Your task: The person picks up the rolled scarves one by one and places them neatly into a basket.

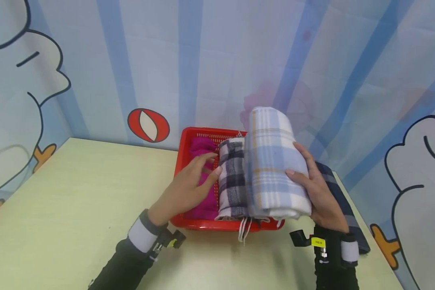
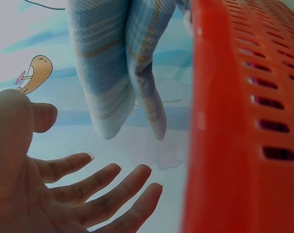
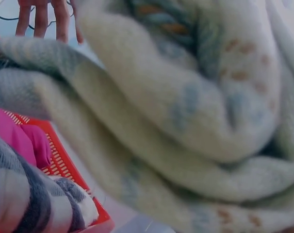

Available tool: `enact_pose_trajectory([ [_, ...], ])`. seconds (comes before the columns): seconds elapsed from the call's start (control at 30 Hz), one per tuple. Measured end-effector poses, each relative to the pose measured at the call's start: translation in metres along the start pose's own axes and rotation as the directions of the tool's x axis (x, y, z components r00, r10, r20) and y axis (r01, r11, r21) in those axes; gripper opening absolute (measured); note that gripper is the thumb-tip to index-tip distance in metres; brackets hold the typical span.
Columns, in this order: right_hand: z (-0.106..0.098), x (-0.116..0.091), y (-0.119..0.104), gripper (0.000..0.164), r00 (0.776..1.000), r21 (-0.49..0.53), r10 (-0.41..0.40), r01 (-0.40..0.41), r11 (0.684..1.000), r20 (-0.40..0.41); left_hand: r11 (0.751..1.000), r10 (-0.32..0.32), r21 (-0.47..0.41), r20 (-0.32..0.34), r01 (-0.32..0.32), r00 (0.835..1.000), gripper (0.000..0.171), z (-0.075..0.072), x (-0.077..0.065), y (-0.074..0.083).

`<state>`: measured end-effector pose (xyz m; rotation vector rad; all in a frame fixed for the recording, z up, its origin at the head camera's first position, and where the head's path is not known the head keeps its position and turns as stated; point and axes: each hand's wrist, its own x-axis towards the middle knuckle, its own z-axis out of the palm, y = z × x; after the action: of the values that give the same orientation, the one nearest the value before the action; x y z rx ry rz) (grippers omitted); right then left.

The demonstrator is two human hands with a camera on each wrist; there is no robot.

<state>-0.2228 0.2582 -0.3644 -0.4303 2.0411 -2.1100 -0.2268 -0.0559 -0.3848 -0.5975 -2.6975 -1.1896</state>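
Note:
A rolled blue-and-white plaid scarf (image 1: 272, 161) is held up over the right side of a red basket (image 1: 181, 151). My right hand (image 1: 320, 195) grips it from the right, thumb across its front. In the right wrist view the layered end of the scarf (image 3: 137, 126) fills most of the picture. Inside the basket lie a magenta cloth (image 1: 202, 146) on the left and a black-and-white checked scarf (image 1: 233, 177) beside it, with white fringe over the front rim. My left hand (image 1: 183, 193), fingers spread and holding nothing, reaches over the basket's left side.
A folded dark navy striped cloth (image 1: 348, 223) lies on the table right of the basket, partly behind my right hand. The pale table (image 1: 94, 201) meets a printed blue-striped backdrop (image 1: 217, 60) just behind the basket.

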Motion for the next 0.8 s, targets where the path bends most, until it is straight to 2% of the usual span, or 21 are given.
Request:
enact_pose_trajectory([
  [0.53, 0.025, 0.008, 0.004, 0.066, 1.000, 0.003, -0.011, 0.011, 1.000, -0.020, 0.999, -0.051, 0.021, 0.050, 0.050, 0.997, 0.061, 0.005, 0.001, -0.001],
  [0.8, 0.039, 0.015, 0.008, 0.067, 1.000, 0.067, -0.017, 0.018, 0.998, -0.005, 0.998, -0.054, 0.015, 0.059, 0.053, 0.997, 0.062, 0.005, 0.001, -0.002],
])
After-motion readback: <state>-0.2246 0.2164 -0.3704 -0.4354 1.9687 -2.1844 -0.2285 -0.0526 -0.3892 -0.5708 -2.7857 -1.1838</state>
